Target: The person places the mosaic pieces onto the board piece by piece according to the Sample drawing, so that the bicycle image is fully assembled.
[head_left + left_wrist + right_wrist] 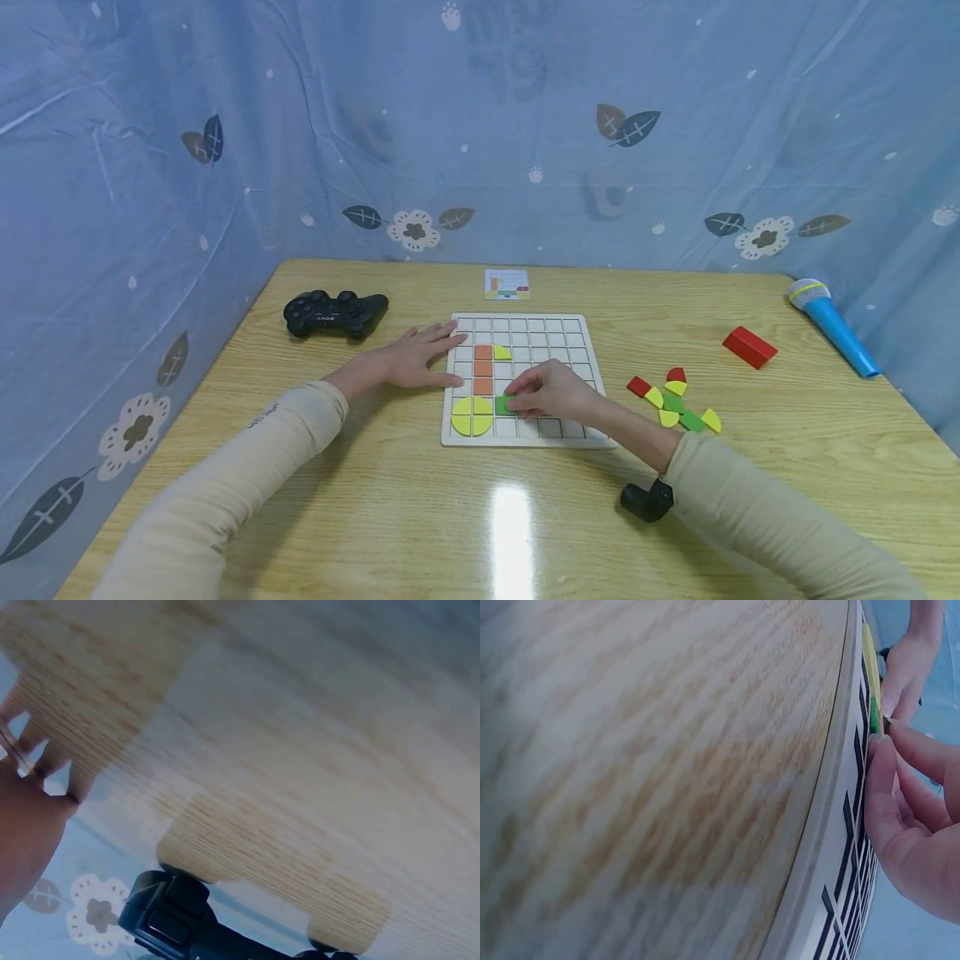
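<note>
Head view shows the right hand (551,392) pinching a green tile (502,406) between thumb and fingertips, low over the white grid board (525,444), just right of a yellow circle (472,416) made of four quarter pieces near the board's near left corner. Fingers spread apart, the left hand (420,357) reaches over the board's left edge, beside a column of three orange squares (483,370) with a yellow quarter piece (502,353) next to the topmost. Loose red, yellow and green pieces (672,402) lie on the surface (375,500) right of the board, a picture card (507,284) beyond it, and a black game controller (335,314) to its left.
</note>
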The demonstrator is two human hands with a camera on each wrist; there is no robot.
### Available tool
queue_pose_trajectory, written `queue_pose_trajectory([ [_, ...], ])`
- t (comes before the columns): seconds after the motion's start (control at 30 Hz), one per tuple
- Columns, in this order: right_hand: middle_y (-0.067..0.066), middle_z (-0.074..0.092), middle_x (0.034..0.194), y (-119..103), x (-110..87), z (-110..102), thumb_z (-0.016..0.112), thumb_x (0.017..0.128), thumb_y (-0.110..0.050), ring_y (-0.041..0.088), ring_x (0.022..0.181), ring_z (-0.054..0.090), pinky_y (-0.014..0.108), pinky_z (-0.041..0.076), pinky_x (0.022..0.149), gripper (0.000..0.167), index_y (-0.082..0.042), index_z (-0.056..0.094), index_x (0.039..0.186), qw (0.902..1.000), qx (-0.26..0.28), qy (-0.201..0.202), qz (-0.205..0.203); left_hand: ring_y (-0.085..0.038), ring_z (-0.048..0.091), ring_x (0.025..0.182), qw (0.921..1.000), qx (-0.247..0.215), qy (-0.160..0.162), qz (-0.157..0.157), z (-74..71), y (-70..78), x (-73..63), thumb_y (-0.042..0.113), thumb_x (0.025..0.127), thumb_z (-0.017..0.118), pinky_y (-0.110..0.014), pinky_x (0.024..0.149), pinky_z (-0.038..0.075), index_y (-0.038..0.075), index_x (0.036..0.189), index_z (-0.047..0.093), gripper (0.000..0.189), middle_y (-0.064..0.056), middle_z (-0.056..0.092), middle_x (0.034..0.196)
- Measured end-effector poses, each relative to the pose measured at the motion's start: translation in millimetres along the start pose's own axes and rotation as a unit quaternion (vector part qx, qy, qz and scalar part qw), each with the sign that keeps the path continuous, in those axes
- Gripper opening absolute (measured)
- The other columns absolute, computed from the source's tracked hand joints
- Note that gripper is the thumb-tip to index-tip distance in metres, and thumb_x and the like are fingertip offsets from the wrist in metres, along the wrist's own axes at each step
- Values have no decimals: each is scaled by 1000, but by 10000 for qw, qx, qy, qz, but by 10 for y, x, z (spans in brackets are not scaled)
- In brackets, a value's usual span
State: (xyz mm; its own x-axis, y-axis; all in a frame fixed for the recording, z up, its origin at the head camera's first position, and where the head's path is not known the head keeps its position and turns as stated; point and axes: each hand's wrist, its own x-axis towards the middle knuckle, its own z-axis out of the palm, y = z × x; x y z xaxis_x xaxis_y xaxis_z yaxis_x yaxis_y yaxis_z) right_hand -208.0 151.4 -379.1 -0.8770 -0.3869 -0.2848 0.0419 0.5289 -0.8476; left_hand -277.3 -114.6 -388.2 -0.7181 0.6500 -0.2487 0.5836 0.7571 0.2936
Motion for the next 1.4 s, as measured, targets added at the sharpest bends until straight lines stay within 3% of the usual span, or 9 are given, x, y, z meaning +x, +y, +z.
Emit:
queue_pose_trajectory([
  [0.27,2,69,87,-3,-8,-27,69,90,-16,15,71,64,28,55,66,17,-5,73,103,9996,-257,103,-90,-26,-1,144,10000,31,-13,-37,-3,24,2,64,91,45,-53,112,1,23,155,11,83,-3,-3,159],
  [0.6,8,69,96,111,-79,-306,63,94,-25,19,85,64,32,54,77,35,0,65,117,9981,161,-589,-84,-29,0,144,10000,17,-8,60,-3,28,3,64,91,45,-54,112,0,21,155,11,84,-5,-3,159],
  [0.73,11,68,102,206,-137,-490,61,95,-24,22,90,64,35,53,81,40,5,60,123,9966,398,-691,-188,-28,-1,144,10000,15,-39,44,-12,26,3,64,91,45,-54,112,-1,22,155,9,84,-5,-4,159],
  [1.17,22,59,120,497,-416,-1155,56,98,-29,26,105,60,33,49,90,58,11,41,137,9964,846,-82,43,-28,-3,144,9998,-183,-103,-36,-48,36,2,60,92,48,-53,112,-2,22,155,10,83,-5,-4,159],
  [1.4,25,55,124,684,-623,-1404,51,101,-24,19,104,61,28,49,88,57,14,34,140,9956,924,116,24,-28,-3,144,9997,-212,-114,-68,-37,34,-2,62,91,48,-53,112,-2,22,155,10,84,-5,-5,159],
])
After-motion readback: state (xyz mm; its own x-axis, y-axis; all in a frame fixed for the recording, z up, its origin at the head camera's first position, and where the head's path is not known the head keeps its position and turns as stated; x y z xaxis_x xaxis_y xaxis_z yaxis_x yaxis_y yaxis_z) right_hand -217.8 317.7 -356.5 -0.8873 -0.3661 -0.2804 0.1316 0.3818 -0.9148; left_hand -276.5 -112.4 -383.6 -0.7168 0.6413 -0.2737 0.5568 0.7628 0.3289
